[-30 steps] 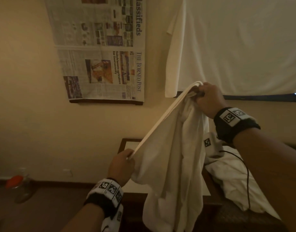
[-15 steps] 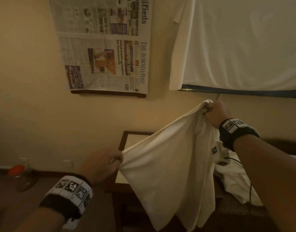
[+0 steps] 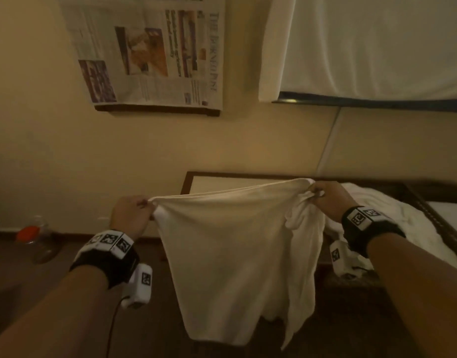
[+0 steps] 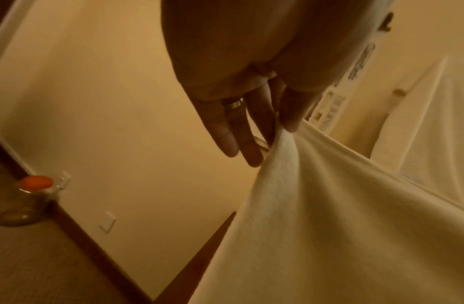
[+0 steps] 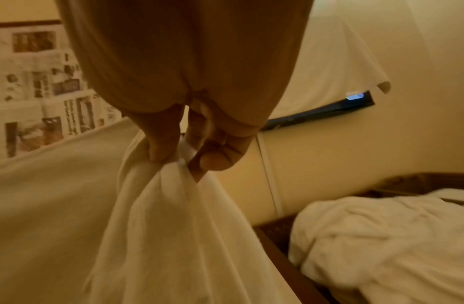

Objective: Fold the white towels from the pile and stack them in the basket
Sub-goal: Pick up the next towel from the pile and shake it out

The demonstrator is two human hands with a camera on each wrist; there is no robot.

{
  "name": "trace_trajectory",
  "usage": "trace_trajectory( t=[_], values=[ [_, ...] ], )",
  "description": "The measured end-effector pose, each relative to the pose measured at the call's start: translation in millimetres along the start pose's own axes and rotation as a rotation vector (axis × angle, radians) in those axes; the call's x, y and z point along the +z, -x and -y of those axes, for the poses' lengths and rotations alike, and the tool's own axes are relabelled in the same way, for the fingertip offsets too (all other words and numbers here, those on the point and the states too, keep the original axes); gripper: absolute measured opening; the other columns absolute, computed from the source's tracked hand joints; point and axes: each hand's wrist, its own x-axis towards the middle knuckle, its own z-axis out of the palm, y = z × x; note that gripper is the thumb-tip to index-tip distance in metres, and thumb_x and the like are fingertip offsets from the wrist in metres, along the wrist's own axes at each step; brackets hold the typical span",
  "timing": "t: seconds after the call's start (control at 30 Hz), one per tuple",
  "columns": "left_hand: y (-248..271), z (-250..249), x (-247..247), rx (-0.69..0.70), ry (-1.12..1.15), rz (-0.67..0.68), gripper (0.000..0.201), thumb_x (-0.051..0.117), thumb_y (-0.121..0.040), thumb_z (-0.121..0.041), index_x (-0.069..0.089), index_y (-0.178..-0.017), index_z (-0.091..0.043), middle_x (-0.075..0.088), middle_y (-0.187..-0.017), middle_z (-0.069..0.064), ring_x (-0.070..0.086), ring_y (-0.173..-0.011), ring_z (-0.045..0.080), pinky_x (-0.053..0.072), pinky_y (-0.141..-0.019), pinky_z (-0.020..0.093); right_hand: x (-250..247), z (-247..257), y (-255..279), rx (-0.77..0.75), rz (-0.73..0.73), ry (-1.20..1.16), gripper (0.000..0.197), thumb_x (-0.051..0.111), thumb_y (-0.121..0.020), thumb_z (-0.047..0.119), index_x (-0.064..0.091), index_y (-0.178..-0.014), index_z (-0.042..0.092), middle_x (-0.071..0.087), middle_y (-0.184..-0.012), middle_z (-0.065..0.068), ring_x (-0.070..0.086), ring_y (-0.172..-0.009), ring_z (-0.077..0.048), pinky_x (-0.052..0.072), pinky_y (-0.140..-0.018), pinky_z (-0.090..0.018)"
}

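A white towel (image 3: 237,254) hangs spread in the air between my two hands, in front of a dark wooden table (image 3: 188,177). My left hand (image 3: 134,213) pinches its top left corner (image 4: 282,131) between thumb and fingers, the other fingers straight. My right hand (image 3: 325,200) grips the bunched top right corner (image 5: 173,164). The top edge runs nearly level and the right side hangs in folds. A pile of crumpled white towels (image 3: 392,223) lies on the table to the right (image 5: 381,236). No basket is in view.
A newspaper (image 3: 150,52) is pinned on the wall above, and a white sheet (image 3: 372,45) covers a dark screen at the upper right. A jar with an orange lid (image 3: 32,236) stands on the floor by the wall at the left.
Both hands have come down and moved apart. The towel, earlier slanted with my right hand high, now hangs spread with a level top edge.
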Motion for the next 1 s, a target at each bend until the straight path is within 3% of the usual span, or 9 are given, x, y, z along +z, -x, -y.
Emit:
trace_trajectory(
  t=[0.23,0.33,0.43,0.57,0.7,0.77,0.83,0.9,1.0],
  values=[
    [0.2,59.9,36.2,-0.251,-0.341,0.081,0.032,0.052,-0.098,-0.026,0.067,-0.116,-0.004,0.066,-0.116,0.021,0.06,-0.105,0.04,0.046,-0.085,0.041,31.8,-97.4,51.7,0.286,-0.078,0.05,0.013,0.058,-0.087,0.001,0.068,-0.093,0.005,0.065,-0.096,-0.015,0.056,-0.088,-0.028,0.037,-0.075,-0.03],
    [1.6,81.0,41.7,-0.382,-0.363,0.148,0.04,0.052,-0.1,-0.028,0.062,-0.126,0.0,0.058,-0.132,0.024,0.053,-0.119,0.043,0.041,-0.098,0.044,34.4,-130.2,72.6,0.394,-0.093,0.092,0.017,0.057,-0.088,0.003,0.068,-0.101,0.004,0.066,-0.103,-0.021,0.058,-0.092,-0.035,0.038,-0.074,-0.03],
    [-3.3,93.8,35.0,-0.474,-0.304,0.086,0.037,0.052,-0.097,-0.028,0.063,-0.123,-0.004,0.065,-0.12,0.023,0.061,-0.108,0.043,0.05,-0.09,0.045,28.9,-149.9,84.4,0.507,-0.18,0.099,0.019,0.056,-0.089,0.006,0.068,-0.103,0.004,0.064,-0.105,-0.021,0.059,-0.092,-0.037,0.039,-0.073,-0.03],
    [-15.8,94.7,27.3,-0.487,-0.194,0.034,0.023,0.051,-0.09,-0.027,0.067,-0.095,-0.011,0.073,-0.091,0.019,0.07,-0.087,0.039,0.055,-0.087,0.057,5.4,-158.2,87.5,0.544,-0.243,0.136,0.027,0.059,-0.091,0.015,0.068,-0.113,0.003,0.062,-0.118,-0.025,0.057,-0.105,-0.042,0.045,-0.083,-0.036],
    [-19.6,58.5,29.9,-0.545,0.206,-0.068,0.042,0.039,-0.091,-0.022,0.053,-0.128,-0.01,0.073,-0.083,0.014,0.071,-0.068,0.033,0.06,-0.066,0.05,-33.8,-145.4,73.1,0.582,-0.261,0.131,0.032,0.059,-0.091,0.021,0.066,-0.119,0.006,0.062,-0.126,-0.019,0.056,-0.114,-0.039,0.045,-0.095,-0.039],
    [-32.3,47.8,31.0,-0.516,0.33,-0.084,0.048,0.031,-0.092,-0.025,0.047,-0.133,-0.007,0.07,-0.075,0.011,0.066,-0.055,0.027,0.055,-0.045,0.031,-53.4,-136.7,62.1,0.584,-0.302,0.121,0.031,0.057,-0.089,0.021,0.068,-0.115,0.007,0.064,-0.121,-0.019,0.058,-0.109,-0.039,0.046,-0.089,-0.038],
    [-41.8,32.6,33.6,-0.468,0.364,-0.144,0.053,0.031,-0.089,-0.033,0.046,-0.134,-0.008,0.067,-0.074,0.009,0.063,-0.044,0.02,0.043,-0.037,0.02,-66.3,-128.8,55.6,0.618,-0.353,0.083,0.032,0.055,-0.086,0.021,0.067,-0.113,0.008,0.066,-0.114,-0.018,0.062,-0.1,-0.038,0.049,-0.085,-0.037],
    [-50.2,23.9,35.8,-0.41,0.414,-0.235,0.049,0.033,-0.089,-0.035,0.046,-0.131,-0.013,0.066,-0.075,0.007,0.062,-0.04,0.015,0.042,-0.04,0.022,-70.4,-122.2,51.3,0.667,-0.394,0.002,0.035,0.052,-0.084,0.02,0.064,-0.115,0.008,0.068,-0.105,-0.02,0.067,-0.085,-0.037,0.056,-0.08,-0.041],
    [-62.2,22.4,37.1,-0.382,0.45,-0.152,0.047,0.034,-0.097,-0.033,0.047,-0.135,-0.01,0.071,-0.108,0.014,0.068,-0.064,0.017,0.048,-0.055,0.028,-61.9,-115.1,42.0,0.721,-0.429,-0.201,0.035,0.053,-0.085,0.014,0.057,-0.118,0.006,0.068,-0.098,-0.021,0.069,-0.072,-0.035,0.06,-0.066,-0.043]
  ],
)
